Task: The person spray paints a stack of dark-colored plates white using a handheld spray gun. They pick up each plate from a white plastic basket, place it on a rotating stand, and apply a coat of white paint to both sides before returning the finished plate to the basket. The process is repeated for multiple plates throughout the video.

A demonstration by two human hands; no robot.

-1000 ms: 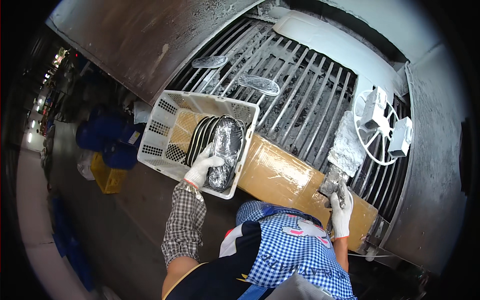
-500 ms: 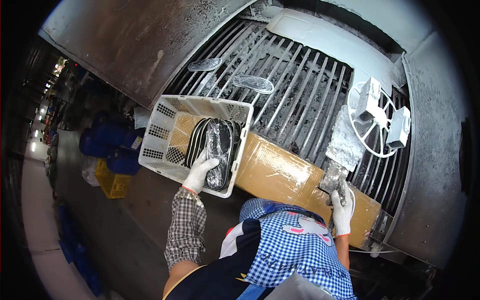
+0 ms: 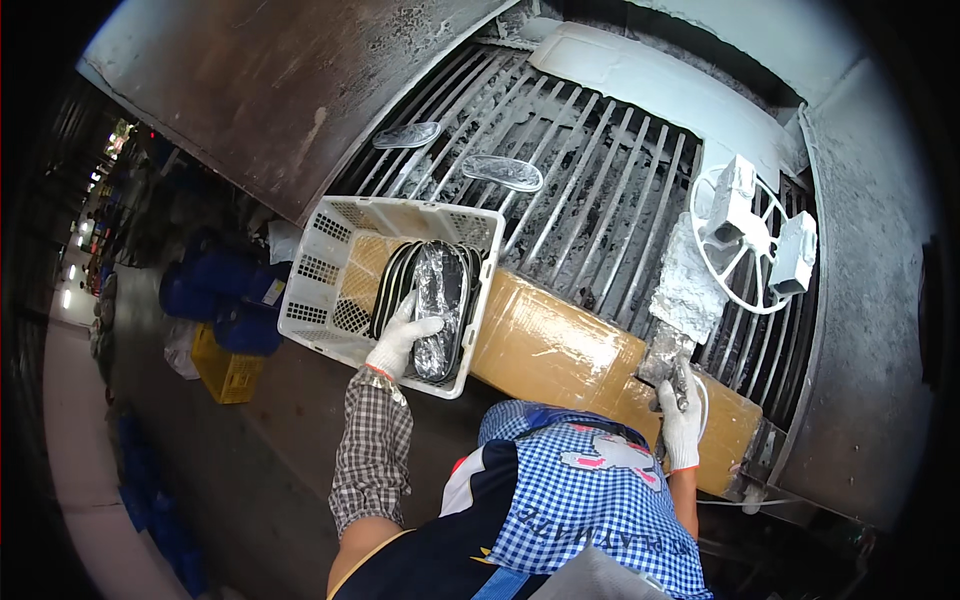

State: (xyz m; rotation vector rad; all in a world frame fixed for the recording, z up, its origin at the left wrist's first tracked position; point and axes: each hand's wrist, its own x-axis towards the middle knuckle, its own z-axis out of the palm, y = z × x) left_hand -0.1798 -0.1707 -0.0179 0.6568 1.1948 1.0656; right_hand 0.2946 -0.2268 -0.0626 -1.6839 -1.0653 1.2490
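A white plastic crate [image 3: 300,268] stands at left, holding a row of dark shoe soles [image 3: 396,285] with pale edges on their sides. My left hand [image 3: 402,338], in a white glove, grips a black sole with a shiny, clear plastic cover [image 3: 436,310] at the crate's right side. The thumb lies across it; the other fingers are partly hidden. At lower right my right hand [image 3: 683,418], also gloved, is closed around a grey metal spray gun [image 3: 679,388] with a white hose by it. Two sole-shaped shiny covers [image 3: 502,172] lie on the metal bars.
A tape-covered cardboard box [image 3: 560,330] lies along the front of the barred rack [image 3: 575,190]. A white-crusted wheel with two blocks [image 3: 745,235] stands at right. Dark metal walls [image 3: 290,90] flank the booth. Blue containers [image 3: 225,285] and a yellow crate [image 3: 225,365] are at left.
My left hand has shifted very slightly on the covered sole, which has turned a little more upright. My right hand keeps its hold on the spray gun.
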